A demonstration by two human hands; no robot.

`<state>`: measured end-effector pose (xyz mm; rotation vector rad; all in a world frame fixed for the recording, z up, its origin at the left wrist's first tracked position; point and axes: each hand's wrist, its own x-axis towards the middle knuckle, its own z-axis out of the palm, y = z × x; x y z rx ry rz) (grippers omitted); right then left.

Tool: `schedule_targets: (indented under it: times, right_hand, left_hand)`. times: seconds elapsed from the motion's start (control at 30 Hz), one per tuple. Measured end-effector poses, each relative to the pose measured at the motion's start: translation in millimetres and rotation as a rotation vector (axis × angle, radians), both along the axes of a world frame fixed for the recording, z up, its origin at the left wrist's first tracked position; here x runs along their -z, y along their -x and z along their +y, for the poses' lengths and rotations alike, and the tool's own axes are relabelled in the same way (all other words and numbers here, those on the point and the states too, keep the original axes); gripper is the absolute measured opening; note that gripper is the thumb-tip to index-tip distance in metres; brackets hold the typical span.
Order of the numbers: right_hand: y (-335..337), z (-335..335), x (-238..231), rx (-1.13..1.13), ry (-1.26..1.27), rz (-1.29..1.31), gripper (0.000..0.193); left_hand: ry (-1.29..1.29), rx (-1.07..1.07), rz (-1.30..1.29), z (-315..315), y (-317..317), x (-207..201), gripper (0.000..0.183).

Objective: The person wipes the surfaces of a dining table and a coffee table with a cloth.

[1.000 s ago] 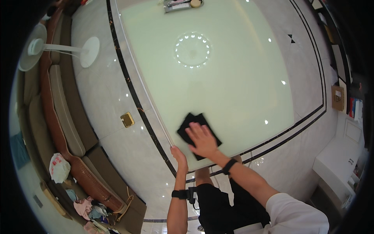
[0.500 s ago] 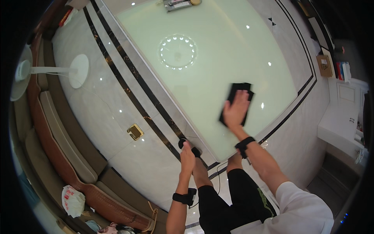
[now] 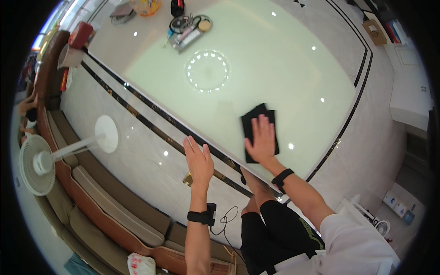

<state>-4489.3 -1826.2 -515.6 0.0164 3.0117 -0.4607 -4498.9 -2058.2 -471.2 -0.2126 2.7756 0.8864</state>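
A folded black cloth (image 3: 248, 133) lies on the pale green glass tabletop (image 3: 293, 82), near its close edge. My right hand (image 3: 262, 140) rests flat on the cloth, palm down, with fingers stretched out and the thumb apart. The cloth's corners show around the hand; its middle is hidden beneath. My left hand (image 3: 198, 162) hangs in the air left of the table edge, fingers extended and thumb slightly apart, with nothing in it. Each wrist wears a black strap.
At the table's far side sits a grey tray (image 3: 185, 42) with small items and a dark cable. A white fan (image 3: 39, 166) stands on the left by the brown sofa (image 3: 121, 208). To the right is a white cabinet (image 3: 415, 91). A thin cable (image 3: 224, 224) trails near my legs.
The view has turned, bringing more of the table's far end into sight. My right hand and the cloth have shifted left across the glass. My left hand has risen and moved forward.
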Motion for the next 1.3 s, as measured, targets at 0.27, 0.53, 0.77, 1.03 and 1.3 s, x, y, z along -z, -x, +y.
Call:
schedule_targets:
  times: [0.27, 0.53, 0.77, 1.03, 1.3]
  right_hand:
    - [122.8, 118.3, 22.1, 0.573, -0.305, 0.157, 0.073]
    - [119.2, -81.6, -3.6, 0.241, -0.02, -0.007, 0.078]
    - [102.3, -153.1, -14.6, 0.098, 0.064, -0.105, 0.075]
    - [106.6, -165.2, -18.6, 0.098, 0.077, -0.146, 0.075]
    - [175.4, -123.0, -20.8, 0.122, 0.094, -0.126, 0.077]
  left_hand:
    - [0.141, 0.24, -0.071, -41.5, 132.4, 17.2, 0.062]
    - [0.274, 0.456, -0.042, -66.3, 148.7, 9.6, 0.05]
    - [0.066, 0.504, -0.196, -105.9, 228.0, -5.1, 0.044]
    - [0.35, 0.514, 0.091, -149.4, 313.3, 59.0, 0.073]
    - [0.263, 0.544, -0.128, -162.4, 315.0, 66.9, 0.082]
